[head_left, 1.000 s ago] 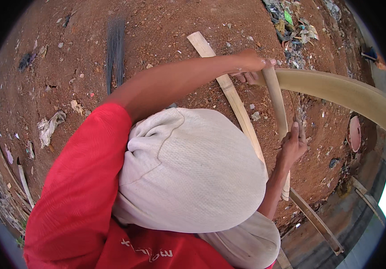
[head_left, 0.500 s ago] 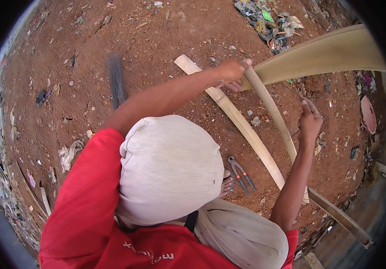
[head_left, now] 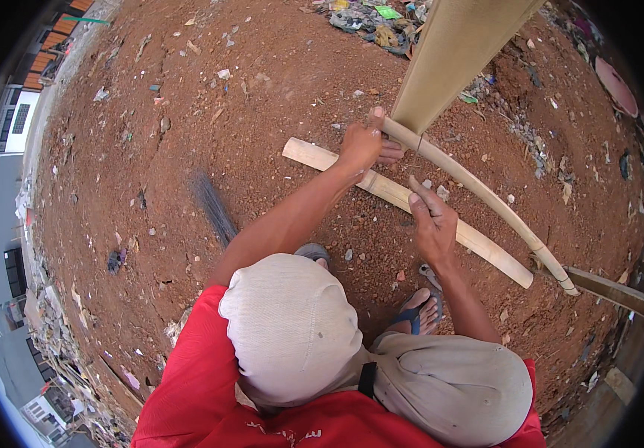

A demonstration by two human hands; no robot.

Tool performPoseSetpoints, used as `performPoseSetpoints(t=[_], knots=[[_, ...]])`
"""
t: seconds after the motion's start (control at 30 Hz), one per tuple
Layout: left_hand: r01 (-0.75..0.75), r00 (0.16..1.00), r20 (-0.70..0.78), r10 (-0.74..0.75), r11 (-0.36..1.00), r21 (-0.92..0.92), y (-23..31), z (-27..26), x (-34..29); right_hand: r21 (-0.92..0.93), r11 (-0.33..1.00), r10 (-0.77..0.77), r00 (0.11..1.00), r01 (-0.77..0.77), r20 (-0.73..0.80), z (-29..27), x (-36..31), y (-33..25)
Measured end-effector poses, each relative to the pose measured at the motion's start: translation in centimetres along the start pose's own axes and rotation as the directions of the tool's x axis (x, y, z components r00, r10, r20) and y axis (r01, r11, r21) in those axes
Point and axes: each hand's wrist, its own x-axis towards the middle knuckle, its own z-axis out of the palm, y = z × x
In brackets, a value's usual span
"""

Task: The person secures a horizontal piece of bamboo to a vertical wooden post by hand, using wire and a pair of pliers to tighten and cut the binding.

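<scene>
With the left hand [head_left: 359,145] clamped on the bamboo pole [head_left: 479,190] at upper centre, the right hand [head_left: 432,224], apparently empty, should steady it lower down.

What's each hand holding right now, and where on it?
The left hand grips the bamboo pole near its upper end, below the woven mat. The right hand holds nothing visible.
</scene>
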Motion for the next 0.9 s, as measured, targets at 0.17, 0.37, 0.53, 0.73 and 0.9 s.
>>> performPoseSetpoints(t=[0.17, 0.37, 0.53, 0.73, 0.9], knots=[[-0.037, 0.999, -0.035, 0.035, 0.999, -0.036, 0.4, 0.6, -0.5, -0.031, 0.998, 0.059, 0.995, -0.056, 0.086, 1.5, 0.0, 2.5], [0.055, 0.997, 0.052, -0.058, 0.997, 0.060, 0.9, 0.7, -0.6, 0.068, 0.997, 0.032, 0.999, -0.031, -0.011, 1.8, 3.5, 8.3], [0.124, 0.991, -0.041, -0.124, 0.992, -0.017, 1.0, 0.8, -0.5, -0.123, 0.930, 0.335, 0.937, -0.346, -0.100, 0.1, 7.7, 9.9], [0.142, 0.989, -0.039, -0.141, 0.990, 0.021, 1.0, 1.5, -0.7, 0.246, 0.968, 0.069, 0.996, -0.055, -0.048, 0.1, 10.9, 15.2], [0.186, 0.983, -0.015, -0.185, 0.982, 0.028, 0.8, 1.4, -0.6, 0.390, 0.920, -0.024, 0.992, -0.025, 0.121, -0.9, 14.7, 14.4]])
